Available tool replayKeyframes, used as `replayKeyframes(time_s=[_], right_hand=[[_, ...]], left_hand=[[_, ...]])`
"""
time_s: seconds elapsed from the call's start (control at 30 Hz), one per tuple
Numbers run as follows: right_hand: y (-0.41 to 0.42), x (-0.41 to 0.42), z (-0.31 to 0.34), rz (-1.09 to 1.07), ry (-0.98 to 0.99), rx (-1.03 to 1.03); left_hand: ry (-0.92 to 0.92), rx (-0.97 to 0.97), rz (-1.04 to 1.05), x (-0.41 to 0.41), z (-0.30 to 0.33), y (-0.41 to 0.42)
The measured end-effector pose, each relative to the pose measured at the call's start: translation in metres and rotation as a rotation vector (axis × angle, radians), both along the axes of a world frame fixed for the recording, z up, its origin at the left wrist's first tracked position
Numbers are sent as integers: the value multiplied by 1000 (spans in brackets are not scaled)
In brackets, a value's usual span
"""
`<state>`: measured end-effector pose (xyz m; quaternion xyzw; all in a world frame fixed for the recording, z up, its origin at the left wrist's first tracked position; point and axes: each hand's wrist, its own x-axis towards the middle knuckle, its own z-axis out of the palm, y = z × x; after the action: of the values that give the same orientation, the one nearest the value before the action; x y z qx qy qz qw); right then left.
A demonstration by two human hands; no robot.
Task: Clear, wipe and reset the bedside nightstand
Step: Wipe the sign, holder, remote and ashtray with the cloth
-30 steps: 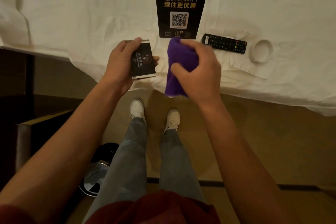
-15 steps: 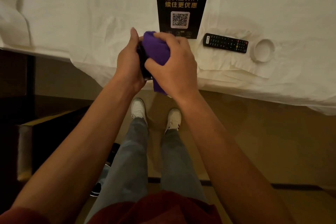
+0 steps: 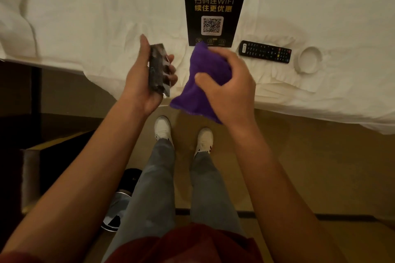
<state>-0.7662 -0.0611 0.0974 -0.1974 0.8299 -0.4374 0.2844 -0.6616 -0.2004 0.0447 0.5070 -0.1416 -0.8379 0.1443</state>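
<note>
Here, head view only. Counted on the white bed: one black WiFi sign, one remote, one white ashtray. Counted in hand: one dark card, one purple cloth. Also noted: two white shoes, one bin on the floor by the left leg, one dark nightstand at lower left.

Left hand clasped on the card, thumb along the far edge, fingers wrapped behind; card held on edge, tilted, above the bed's near border. Right hand clenched on the cloth, bunched, upper end poking above the knuckles and covering the sign's bottom edge, lower end hanging free past the mattress edge. Card just beside the cloth, apart from it, with a narrow gap of sheet between. Sign flat on the sheet, beyond both hands. Remote to the right of the right hand, near but not touching. Ashtray just beside the remote's right end. Nightstand well apart from both hands, low and to the left, its top in shadow and hard to read.

Against the frame half a second back: then pressed together, cloth laid over the card, card nearly hidden; now drawn apart, card turned on edge and exposed, blurred. Against one second back: similar separation, though the card faced the camera then. Sign, remote and ashtray unmoved throughout.
</note>
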Motion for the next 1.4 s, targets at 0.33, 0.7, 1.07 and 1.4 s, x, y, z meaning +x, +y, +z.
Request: replayKeyframes(time_s=[0.33,0.7,1.07,1.4], right_hand=[[-45,-3,-3,382,247,123],[10,19,-10,316,-207,6],[-18,-52,9,259,60,26],[-23,-31,-9,424,123,175]], left_hand=[[-478,-674,-485,-5,1,12],[-172,6,-79,18,-17,-12],[-127,-957,-901,30,5,-20],[-271,-1121,-753,32,16,-20]])
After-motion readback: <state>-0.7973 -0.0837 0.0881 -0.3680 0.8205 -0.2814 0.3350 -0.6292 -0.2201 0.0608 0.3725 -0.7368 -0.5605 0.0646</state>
